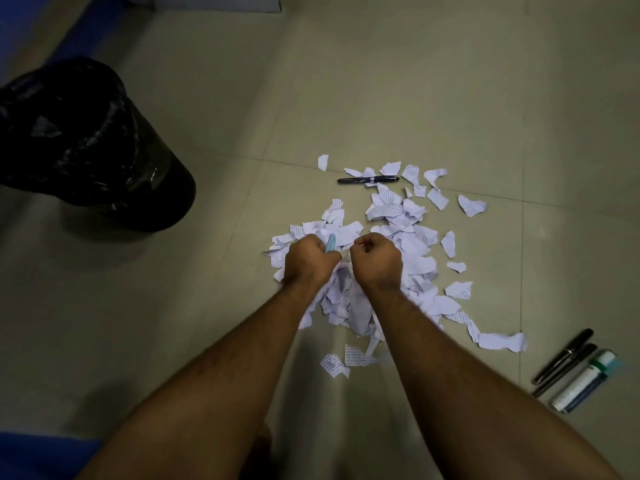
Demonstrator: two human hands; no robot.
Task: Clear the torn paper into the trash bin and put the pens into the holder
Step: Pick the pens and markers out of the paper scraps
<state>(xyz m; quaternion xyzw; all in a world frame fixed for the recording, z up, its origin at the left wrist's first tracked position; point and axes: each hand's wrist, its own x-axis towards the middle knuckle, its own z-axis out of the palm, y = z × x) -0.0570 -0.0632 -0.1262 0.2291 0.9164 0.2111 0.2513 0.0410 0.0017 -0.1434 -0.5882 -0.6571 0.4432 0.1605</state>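
Head view: black-lined trash bin (86, 143), interior dark, contents indiscernible.

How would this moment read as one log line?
left hand: grips light-blue pen | right hand: fisted in torn paper | trash bin: left

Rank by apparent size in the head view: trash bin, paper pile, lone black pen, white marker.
1. trash bin
2. paper pile, nearly as large
3. white marker and lone black pen: similar length; the marker lies nearer the camera, so unranked
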